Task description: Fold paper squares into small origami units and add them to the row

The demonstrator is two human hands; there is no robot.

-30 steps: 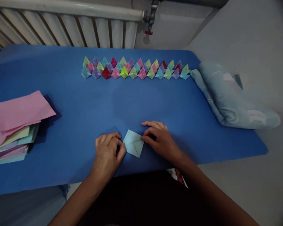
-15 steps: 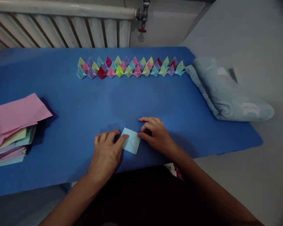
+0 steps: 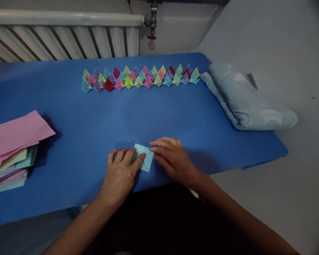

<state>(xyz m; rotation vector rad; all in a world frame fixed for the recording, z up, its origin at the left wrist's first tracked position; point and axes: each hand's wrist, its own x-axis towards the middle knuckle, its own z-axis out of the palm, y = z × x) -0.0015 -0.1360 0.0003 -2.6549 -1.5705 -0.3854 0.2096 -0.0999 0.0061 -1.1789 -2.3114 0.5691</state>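
Note:
A small light blue folded paper lies near the front edge of the blue table, with crease lines meeting on its face. My left hand holds it down, thumb on top and fingertips at its left side, covering that part. At the paper's right edge rests my right hand, its fingers stretched out and the fingertips at the upper right corner. Whether those fingertips press the paper or only touch it, I cannot tell.
Several colourful folded paper pieces stand in rows along the back of the blue table. A stack of coloured paper sheets lies at left. A folded grey-blue blanket is at right. Behind are a radiator and valve.
My right hand's fingers have straightened from a curled pinch at the paper's right corner. My left thumb now reaches further onto the paper. The whole view has shifted slightly.

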